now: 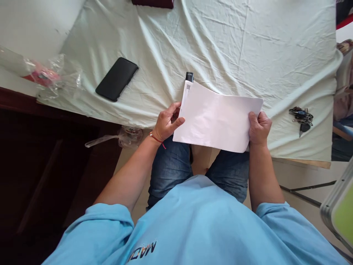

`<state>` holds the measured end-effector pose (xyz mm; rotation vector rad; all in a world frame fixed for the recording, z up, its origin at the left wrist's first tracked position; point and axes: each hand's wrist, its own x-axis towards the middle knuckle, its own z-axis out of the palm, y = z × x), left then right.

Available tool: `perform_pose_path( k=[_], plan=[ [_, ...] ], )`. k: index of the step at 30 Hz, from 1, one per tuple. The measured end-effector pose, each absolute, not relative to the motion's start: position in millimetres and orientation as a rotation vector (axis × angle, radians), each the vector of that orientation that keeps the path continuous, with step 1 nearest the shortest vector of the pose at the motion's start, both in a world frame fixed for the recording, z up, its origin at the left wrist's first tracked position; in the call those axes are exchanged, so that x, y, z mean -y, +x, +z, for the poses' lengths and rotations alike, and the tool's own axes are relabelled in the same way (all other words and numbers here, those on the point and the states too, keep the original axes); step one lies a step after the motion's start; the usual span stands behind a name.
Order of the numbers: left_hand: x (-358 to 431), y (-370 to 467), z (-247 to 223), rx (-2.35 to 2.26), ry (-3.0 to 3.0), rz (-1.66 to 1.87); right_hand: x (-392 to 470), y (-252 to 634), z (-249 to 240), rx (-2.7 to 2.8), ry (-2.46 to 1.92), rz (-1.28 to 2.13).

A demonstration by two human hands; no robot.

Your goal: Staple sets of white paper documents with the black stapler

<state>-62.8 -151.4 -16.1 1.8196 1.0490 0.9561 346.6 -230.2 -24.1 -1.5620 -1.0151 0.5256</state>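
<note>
A white sheet of paper (216, 119), possibly more than one sheet, is held between my two hands over the near edge of the cloth-covered table. Small dark print shows at its top left corner; the rest of the visible side is blank. My left hand (168, 121) grips the left edge, thumb on top and fingers underneath. At the right edge, my right hand (259, 127) pinches the paper with the thumb above. Just behind the top left corner lies a small black object (189, 76), partly hidden by the paper.
A black phone (117, 79) lies on the pale green cloth (226, 44) at the left. Keys (302, 118) lie at the right. Clear plastic with something red (45, 75) sits at the left edge. A dark maroon object (153, 3) is at the far side. A green-topped piece (342, 209) stands lower right.
</note>
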Motion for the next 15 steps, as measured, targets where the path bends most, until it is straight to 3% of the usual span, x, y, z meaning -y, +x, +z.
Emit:
perform_pose_path(
  k=[5,15],
  plan=[
    [153,-57,-13,-1.23,1.935,0.85,229,343,-19,0.944,-1.505,0.567],
    [155,-48,-7,-1.382,1.925,0.995,234,338,-13,0.885,-1.453,0.608]
  ],
)
